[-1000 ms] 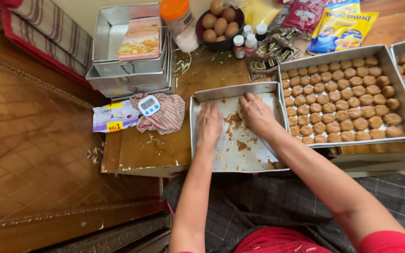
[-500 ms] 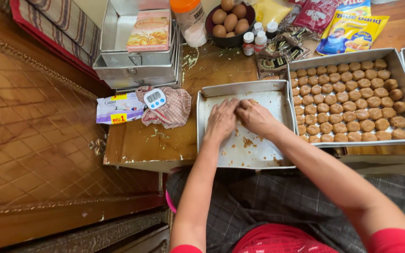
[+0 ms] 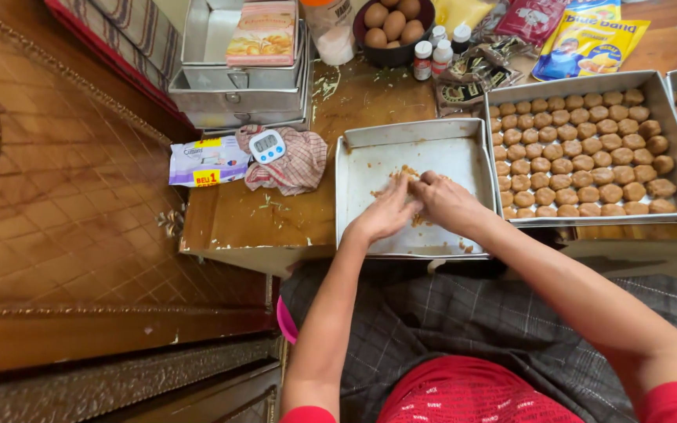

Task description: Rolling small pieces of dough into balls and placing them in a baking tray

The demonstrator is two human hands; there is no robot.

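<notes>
A square metal tray [image 3: 370,160] lies on the low wooden table in front of me, with brown dough crumbs [image 3: 401,174] gathered near its middle. My left hand [image 3: 388,213] rests flat in the tray, its fingertips pushing against the crumb pile. Touching it from the right, my right hand [image 3: 448,200] has its fingers curled around a small lump of the crumbs. Both forearms reach in from below over my checked cloth and red top.
Right of the tray, a larger metal tray [image 3: 667,117] holds several rows of brown dough balls. On the left lie a checked cloth [image 3: 295,164], a digital timer [image 3: 266,146] and a small packet [image 3: 205,160]. Behind are stacked tins [image 3: 237,86], a bowl of eggs [image 3: 389,23], small bottles [image 3: 432,55] and bags.
My hands were spread apart on the tray a second ago. They have swept inward and now meet at the middle, with the scattered crumbs pushed into one pile.
</notes>
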